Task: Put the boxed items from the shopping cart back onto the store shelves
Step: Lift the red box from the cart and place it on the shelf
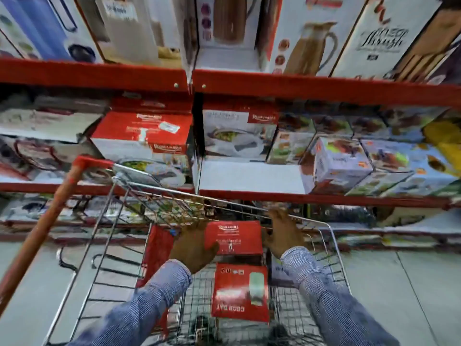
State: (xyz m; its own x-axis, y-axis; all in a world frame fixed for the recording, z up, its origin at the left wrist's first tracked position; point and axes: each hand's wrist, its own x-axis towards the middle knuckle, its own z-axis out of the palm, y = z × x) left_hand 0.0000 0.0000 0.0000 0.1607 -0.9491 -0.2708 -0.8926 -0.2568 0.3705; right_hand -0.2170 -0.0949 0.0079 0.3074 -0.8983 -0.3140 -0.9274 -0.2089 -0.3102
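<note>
A red box [234,237] with white lettering sits at the far end of the wire shopping cart [334,248]. My left hand [193,248] presses against its left side and my right hand [283,236] against its right side, so both grip it. A second red box [240,293] lies flat in the cart closer to me. Another red box [156,248] stands on edge at the cart's left side. Beyond the cart, the middle shelf [252,174] has a bare white patch between boxed goods.
Red metal shelving holds many boxes: a matching red-and-white box [143,136] on the left bay, a white cookware box [237,136], small colourful boxes [341,161] to the right, tall jug boxes [309,36] above. The cart's red handle [50,223] juts out at left. Grey floor lies on both sides.
</note>
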